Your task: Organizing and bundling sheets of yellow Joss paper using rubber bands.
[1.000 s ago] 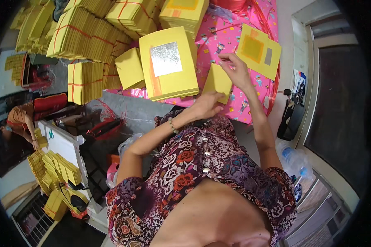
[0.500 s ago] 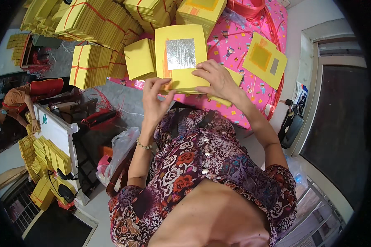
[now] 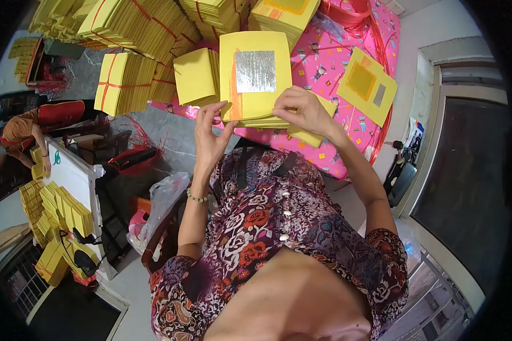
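no txt/nos. legible; labels n/a

Small workshop, tied yellow paper bundles (image 3: 122,85), co-worker (image 3: 21,129)

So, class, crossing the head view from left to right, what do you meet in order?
Co-worker, red-tied yellow bundle, left hand, silver-patched yellow stack, right hand, orange-patched yellow card, dark panel.

Pink cartoon-print table cover (image 3: 338,154), a silver-patched yellow paper stack (image 3: 255,103) near its front edge, a smaller yellow stack (image 3: 194,77) just left, red-tied bundles (image 3: 131,71) farther left, overlapping yellow sheets (image 3: 364,85) at right, red strapping (image 3: 377,37) along that side.
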Action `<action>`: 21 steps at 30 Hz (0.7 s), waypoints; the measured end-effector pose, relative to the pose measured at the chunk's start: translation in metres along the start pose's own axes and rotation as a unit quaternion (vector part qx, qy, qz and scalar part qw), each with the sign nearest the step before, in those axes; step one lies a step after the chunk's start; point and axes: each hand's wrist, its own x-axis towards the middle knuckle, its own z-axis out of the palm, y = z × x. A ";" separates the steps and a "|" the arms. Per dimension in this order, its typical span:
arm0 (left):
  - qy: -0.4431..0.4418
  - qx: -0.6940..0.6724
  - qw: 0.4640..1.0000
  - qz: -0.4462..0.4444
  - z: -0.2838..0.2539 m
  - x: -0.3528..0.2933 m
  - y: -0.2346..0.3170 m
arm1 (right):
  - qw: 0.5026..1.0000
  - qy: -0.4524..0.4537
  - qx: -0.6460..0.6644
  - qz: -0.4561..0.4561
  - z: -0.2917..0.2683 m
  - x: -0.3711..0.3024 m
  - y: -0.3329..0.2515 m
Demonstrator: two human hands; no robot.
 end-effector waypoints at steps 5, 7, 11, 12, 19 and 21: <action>-0.003 -0.008 1.000 0.006 -0.002 0.000 0.002 | 0.993 0.016 0.111 0.041 0.001 0.000 0.005; 0.002 -0.013 1.000 0.000 -0.001 0.000 0.001 | 0.991 0.015 0.123 0.050 0.002 0.000 0.007; 0.011 -0.016 1.000 -0.017 0.001 0.001 0.003 | 0.985 0.011 0.152 0.076 0.002 -0.001 0.009; 0.011 -0.016 1.000 -0.017 0.001 0.002 0.004 | 0.985 0.011 0.153 0.077 0.002 -0.001 0.009; 0.009 -0.002 1.000 -0.027 0.003 0.003 0.008 | 0.979 0.008 0.177 0.103 0.002 -0.002 0.011; 0.006 -0.005 1.000 -0.027 0.003 0.003 0.005 | 0.978 0.007 0.182 0.103 0.001 -0.001 0.010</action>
